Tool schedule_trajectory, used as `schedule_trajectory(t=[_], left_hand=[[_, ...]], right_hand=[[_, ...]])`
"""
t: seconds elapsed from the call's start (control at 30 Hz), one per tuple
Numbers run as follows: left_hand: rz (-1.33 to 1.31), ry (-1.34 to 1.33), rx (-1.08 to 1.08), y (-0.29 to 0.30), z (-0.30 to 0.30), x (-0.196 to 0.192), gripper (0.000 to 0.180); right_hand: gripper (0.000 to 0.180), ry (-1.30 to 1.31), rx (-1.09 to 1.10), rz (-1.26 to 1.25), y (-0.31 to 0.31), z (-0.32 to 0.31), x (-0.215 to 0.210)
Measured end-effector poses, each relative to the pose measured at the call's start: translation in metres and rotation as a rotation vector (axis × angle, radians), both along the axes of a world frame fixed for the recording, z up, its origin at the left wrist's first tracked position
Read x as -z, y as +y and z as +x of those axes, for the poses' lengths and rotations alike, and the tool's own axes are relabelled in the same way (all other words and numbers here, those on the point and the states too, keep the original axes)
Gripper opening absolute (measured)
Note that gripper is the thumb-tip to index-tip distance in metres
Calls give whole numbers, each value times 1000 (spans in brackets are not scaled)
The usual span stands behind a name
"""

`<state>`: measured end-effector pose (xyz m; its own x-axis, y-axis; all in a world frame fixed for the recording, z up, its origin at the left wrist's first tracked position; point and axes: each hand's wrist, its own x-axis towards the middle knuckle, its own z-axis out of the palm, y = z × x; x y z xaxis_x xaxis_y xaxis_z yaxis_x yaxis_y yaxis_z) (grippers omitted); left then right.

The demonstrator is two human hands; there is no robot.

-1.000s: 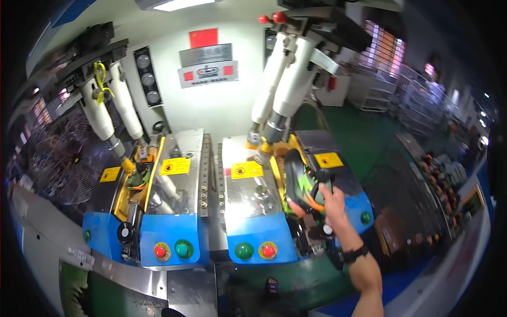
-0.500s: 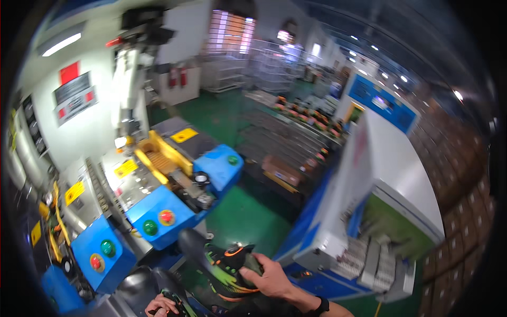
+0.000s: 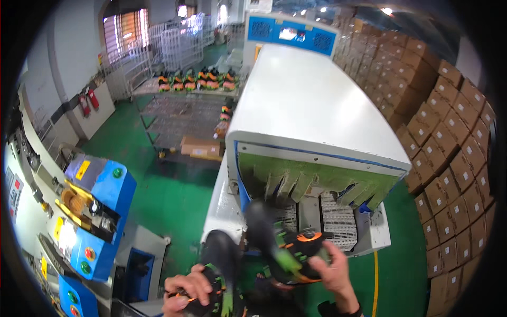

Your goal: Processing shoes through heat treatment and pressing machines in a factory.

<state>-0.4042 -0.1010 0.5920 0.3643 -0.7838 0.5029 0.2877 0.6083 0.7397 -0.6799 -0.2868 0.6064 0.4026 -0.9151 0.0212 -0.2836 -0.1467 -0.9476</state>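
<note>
My right hand (image 3: 334,269) grips a black, green and orange shoe (image 3: 289,259); its dark end points up toward the mouth of a white machine (image 3: 306,105). That end is blurred and overlaps the machine's left slatted conveyor lane, so I cannot tell whether they touch. Lower and to the left, my left hand (image 3: 187,290) has its fingers wrapped round a second, matching shoe (image 3: 224,264), whose smooth dark end also points upward. Torn green curtain strips (image 3: 301,187) hang in the machine's opening, above two pale slatted conveyor lanes (image 3: 338,224).
On the left stands a blue and yellow press (image 3: 103,211) with red and green buttons. A rack (image 3: 174,111) behind carries several similar shoes and a brown box (image 3: 200,148). Stacked cartons (image 3: 454,169) line the right side. A yellow line (image 3: 375,280) runs along the green floor.
My view has swung right, from the presses to the white machine. Both shoes remain in my hands; the right-hand one now overlaps the conveyor opening. More of the left-hand shoe shows.
</note>
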Motion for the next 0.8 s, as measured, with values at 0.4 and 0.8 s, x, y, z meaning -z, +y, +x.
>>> schedule_trajectory(t=[0.4,0.8], left_hand=[[571,-369,451,-252,-40,31,14],[164,-460,142,-120,-53,-92,51]], right_hand=[[59,456,447,-448,-129,-45,52],[30,-478,121,-452,-61,40,41]])
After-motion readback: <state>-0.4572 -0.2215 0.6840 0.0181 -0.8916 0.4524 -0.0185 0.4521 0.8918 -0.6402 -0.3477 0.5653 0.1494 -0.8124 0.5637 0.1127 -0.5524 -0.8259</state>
